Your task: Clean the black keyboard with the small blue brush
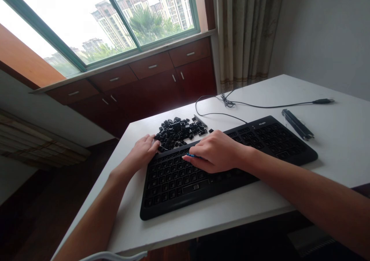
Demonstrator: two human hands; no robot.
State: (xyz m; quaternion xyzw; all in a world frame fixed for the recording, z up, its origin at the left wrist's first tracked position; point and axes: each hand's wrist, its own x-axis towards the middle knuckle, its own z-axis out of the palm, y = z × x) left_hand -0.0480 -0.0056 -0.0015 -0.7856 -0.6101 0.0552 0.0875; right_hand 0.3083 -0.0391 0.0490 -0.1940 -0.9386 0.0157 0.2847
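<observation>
A black keyboard (pixel 179 199) lies at a slant on the white table, its key wells bare of keycaps. My right hand (pixel 214 153) is closed over its middle, pinching a small blue piece (pixel 190 154) whose kind I cannot make out. The fingers hide most of that piece. At the keyboard's far left corner rests my left hand (pixel 143 151), thumb and fingers apart, beside a heap of loose black keycaps (pixel 176 132). Its fingertips are partly hidden against the heap.
The keyboard's cable (pixel 228 101) runs across the back of the white table (pixel 332 138) to a USB plug (pixel 323 101). A dark folded strip (pixel 297 124) lies right of the keyboard. Wooden cabinets (pixel 150 84) stand beyond, under a window.
</observation>
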